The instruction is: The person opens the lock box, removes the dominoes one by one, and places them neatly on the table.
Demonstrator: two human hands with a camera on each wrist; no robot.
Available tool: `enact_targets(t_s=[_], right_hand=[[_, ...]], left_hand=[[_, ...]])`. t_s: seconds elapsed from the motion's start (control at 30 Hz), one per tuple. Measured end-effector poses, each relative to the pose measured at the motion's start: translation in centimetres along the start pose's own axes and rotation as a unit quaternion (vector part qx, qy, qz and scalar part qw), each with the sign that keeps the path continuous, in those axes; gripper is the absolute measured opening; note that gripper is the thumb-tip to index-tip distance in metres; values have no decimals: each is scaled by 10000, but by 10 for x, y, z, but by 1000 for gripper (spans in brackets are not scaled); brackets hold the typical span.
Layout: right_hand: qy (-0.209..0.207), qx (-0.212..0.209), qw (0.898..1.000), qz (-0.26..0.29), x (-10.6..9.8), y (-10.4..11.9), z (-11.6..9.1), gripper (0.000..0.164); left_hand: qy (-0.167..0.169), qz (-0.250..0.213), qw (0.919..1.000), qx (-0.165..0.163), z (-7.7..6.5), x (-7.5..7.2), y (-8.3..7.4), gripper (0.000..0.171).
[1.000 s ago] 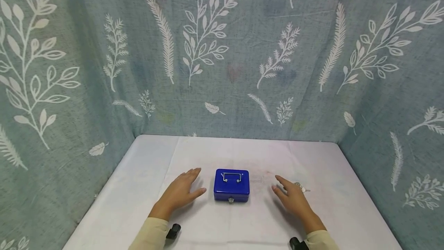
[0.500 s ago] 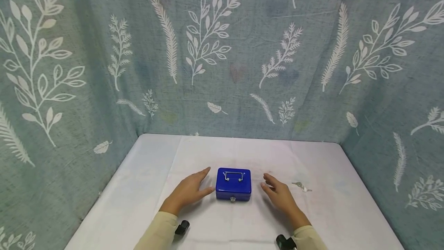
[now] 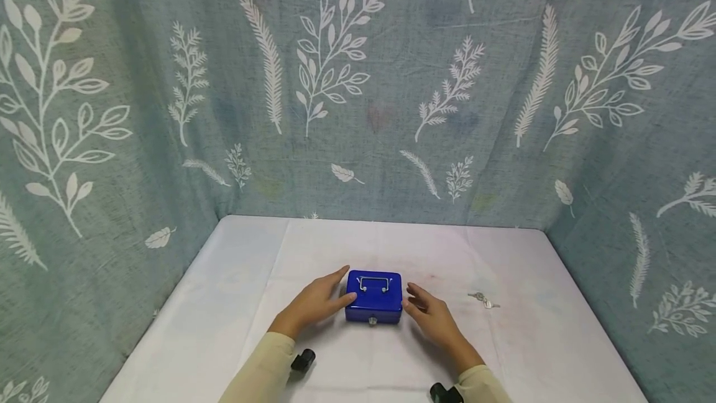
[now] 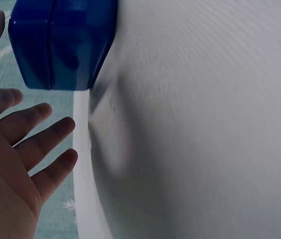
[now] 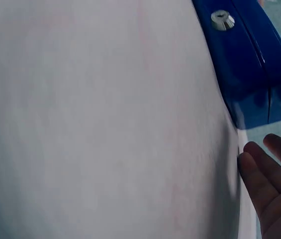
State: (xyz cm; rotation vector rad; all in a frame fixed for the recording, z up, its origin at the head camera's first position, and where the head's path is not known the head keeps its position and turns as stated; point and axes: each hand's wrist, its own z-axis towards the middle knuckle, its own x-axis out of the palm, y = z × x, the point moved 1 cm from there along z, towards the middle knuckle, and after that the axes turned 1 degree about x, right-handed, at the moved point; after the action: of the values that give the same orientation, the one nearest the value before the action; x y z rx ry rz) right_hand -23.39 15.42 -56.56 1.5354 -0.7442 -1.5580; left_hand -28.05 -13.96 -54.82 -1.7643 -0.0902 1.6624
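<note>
Head view: the glossy blue rectangular metal-looking box (image 3: 373, 301) sits on the white cloth-covered table (image 3: 313, 241), its round silver lock (image 3: 373, 321) facing the person, presumably for easy reach. Left hand (image 3: 315, 301) and right hand (image 3: 437, 321) flank it, fingers parted, grasping nothing; thumb contact I can't tell. Small silver keys (image 3: 489, 305) lie rightward.
</note>
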Motion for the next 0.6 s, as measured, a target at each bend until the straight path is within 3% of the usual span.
enact_targets(t_s=[0.17, 0.43, 0.6], right_hand=[[246, 60, 9996, 123, 6, 4, 1, 71], [355, 135, 9987, 353, 12, 2, 2, 69], [394, 167, 9984, 366, 12, 3, 3, 68]], left_hand=[[8, -176, 9997, 166, 6, 2, 0, 87], [94, -485, 9987, -105, 3, 8, -1, 86], [30, -703, 9975, -57, 5, 11, 1, 83]])
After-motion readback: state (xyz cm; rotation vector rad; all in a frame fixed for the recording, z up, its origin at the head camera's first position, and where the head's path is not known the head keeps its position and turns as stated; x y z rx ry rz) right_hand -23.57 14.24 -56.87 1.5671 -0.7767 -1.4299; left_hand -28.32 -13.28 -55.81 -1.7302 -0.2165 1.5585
